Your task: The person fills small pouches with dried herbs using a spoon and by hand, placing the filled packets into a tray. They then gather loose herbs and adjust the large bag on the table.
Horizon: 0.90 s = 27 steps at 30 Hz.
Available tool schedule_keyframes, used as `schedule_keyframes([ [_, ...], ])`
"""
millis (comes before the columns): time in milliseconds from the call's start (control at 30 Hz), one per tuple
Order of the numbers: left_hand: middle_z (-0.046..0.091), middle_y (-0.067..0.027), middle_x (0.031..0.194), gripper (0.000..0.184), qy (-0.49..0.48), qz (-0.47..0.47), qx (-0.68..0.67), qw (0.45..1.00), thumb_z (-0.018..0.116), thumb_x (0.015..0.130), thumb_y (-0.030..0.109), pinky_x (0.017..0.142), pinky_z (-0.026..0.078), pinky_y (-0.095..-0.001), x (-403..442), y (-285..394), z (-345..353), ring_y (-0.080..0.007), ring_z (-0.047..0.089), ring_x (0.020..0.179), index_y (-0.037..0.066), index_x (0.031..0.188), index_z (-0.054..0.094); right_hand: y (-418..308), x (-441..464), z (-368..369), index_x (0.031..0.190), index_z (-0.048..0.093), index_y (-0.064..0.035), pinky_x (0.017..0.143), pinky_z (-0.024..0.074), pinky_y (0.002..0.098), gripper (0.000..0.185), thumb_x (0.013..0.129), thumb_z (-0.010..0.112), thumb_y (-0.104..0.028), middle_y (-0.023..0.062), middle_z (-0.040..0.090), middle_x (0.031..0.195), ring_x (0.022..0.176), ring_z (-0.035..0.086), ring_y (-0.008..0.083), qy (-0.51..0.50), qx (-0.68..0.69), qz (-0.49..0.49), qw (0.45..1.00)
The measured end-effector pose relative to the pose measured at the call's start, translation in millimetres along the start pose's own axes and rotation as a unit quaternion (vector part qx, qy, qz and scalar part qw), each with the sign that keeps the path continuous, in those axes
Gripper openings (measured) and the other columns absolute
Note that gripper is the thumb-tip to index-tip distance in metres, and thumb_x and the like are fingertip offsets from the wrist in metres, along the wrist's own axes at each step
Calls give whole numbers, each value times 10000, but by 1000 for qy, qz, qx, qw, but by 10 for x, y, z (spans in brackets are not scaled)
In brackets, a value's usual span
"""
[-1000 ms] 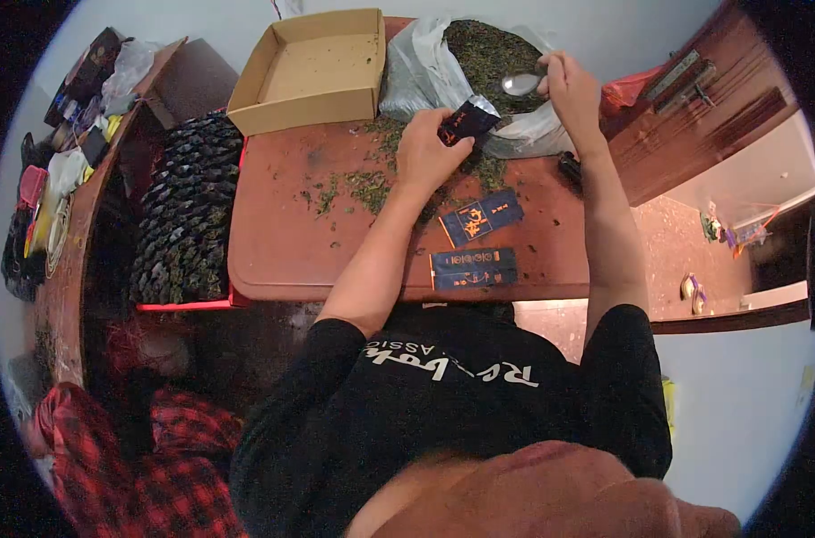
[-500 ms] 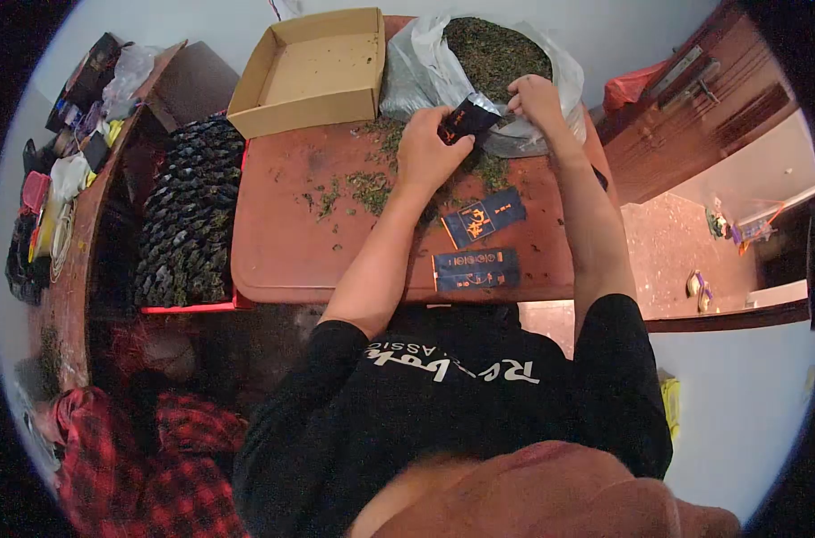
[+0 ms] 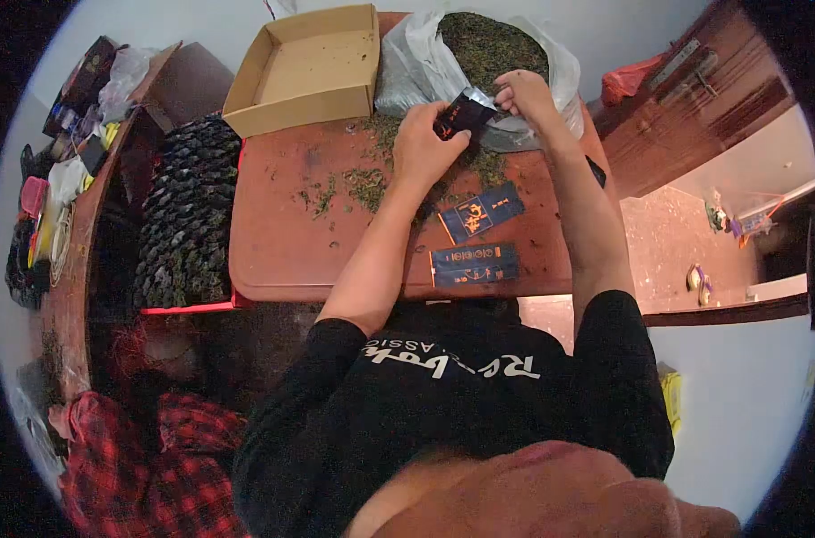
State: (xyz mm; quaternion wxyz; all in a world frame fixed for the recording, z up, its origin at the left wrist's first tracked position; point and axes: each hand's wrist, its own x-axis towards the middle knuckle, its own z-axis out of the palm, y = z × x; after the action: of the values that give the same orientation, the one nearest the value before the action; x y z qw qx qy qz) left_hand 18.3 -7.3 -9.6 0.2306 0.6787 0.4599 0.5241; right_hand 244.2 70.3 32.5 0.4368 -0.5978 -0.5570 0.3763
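A small black tea pouch (image 3: pixel 461 118) with orange print and a silvery open mouth is gripped by my left hand (image 3: pixel 423 143). It tilts toward the large clear plastic bag (image 3: pixel 412 67). Loose dark-green tea leaves (image 3: pixel 493 52) fill that bag. My right hand (image 3: pixel 526 97) is closed, fingers curled at the pouch's mouth; what they hold, if anything, is too small to make out. On the table just below, two flat dark-blue tea pouches (image 3: pixel 481 215) with orange print lie one under the other.
A shallow open cardboard box (image 3: pixel 304 63) stands at the table's back left. Tea crumbs (image 3: pixel 365 186) are scattered over the reddish table (image 3: pixel 282 242). Dark clumped material (image 3: pixel 188 215) fills a red-edged tray on the left. A person's red plaid sleeve (image 3: pixel 192 457) shows at lower left.
My right hand has shifted slightly left, its curled fingers now at the pouch's mouth. My left hand keeps its hold on the pouch. The whole view has shifted a little.
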Motion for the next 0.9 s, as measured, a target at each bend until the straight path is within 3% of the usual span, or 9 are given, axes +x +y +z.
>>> schedule_keyframes([
  [200,626,-164,1057,508,1,-5,12,1000,786,695,276,871,496,-411,5,10,-18,-322,623,975,23,1111,643,72,67,-114,1107,626,24,497,465,260,316,934,440,-165,114,686,783,584,585,139,53,79,29,995],
  [400,626,-166,1066,515,-12,-18,17,1000,789,705,284,880,495,-405,6,58,-51,-320,626,986,30,1129,641,-41,21,-313,1097,621,22,514,457,248,300,937,463,-177,88,664,782,621,582,125,48,99,-1,994],
  [600,633,-169,1089,532,-17,-21,19,999,797,711,282,889,494,-398,12,37,-42,-316,630,1001,31,1153,639,-309,-136,-513,1067,633,16,467,417,234,268,930,511,-180,55,618,701,558,556,115,2,157,6,988],
  [900,632,-174,1101,564,-14,-18,7,1000,810,710,300,896,494,-393,-7,44,-50,-316,627,1014,22,1169,636,-557,-374,-449,1042,661,-9,465,416,221,255,938,527,-199,51,621,692,538,550,110,-18,109,-37,993],
])
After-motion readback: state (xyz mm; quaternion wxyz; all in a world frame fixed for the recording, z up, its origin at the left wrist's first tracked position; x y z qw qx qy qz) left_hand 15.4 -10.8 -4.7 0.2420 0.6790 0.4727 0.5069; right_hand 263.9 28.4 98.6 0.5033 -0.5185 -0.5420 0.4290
